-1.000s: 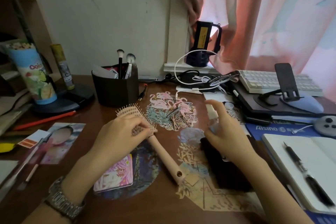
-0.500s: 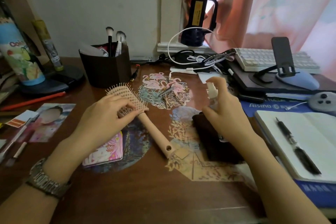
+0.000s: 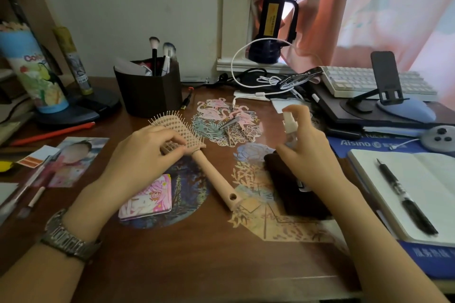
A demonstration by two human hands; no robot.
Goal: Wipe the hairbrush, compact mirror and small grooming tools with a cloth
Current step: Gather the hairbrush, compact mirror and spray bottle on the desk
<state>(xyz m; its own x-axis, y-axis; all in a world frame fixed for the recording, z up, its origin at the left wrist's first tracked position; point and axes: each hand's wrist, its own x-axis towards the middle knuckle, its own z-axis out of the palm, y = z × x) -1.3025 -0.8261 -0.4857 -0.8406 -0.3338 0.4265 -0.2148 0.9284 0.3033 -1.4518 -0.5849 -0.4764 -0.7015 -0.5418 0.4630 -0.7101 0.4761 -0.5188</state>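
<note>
Hairbrush (image 3: 194, 152) handle points toward the viewer; left hand (image 3: 140, 162) grips its head, right hand (image 3: 307, 157) holds spray bottle (image 3: 290, 128).

Daylight filters through the pink curtain (image 3: 384, 7) beyond the right hand (image 3: 307, 157), glowing brightest at the upper right corner. The rest is dim and muted; the wall (image 3: 138, 7) past the left hand (image 3: 140, 157) looks grey-green and flat. Soft shadows pool under both hands on the dark table (image 3: 202, 261). Wide-angle bending curves the edges, and the forearms nearest the camera look stretched and slightly soft.
</note>
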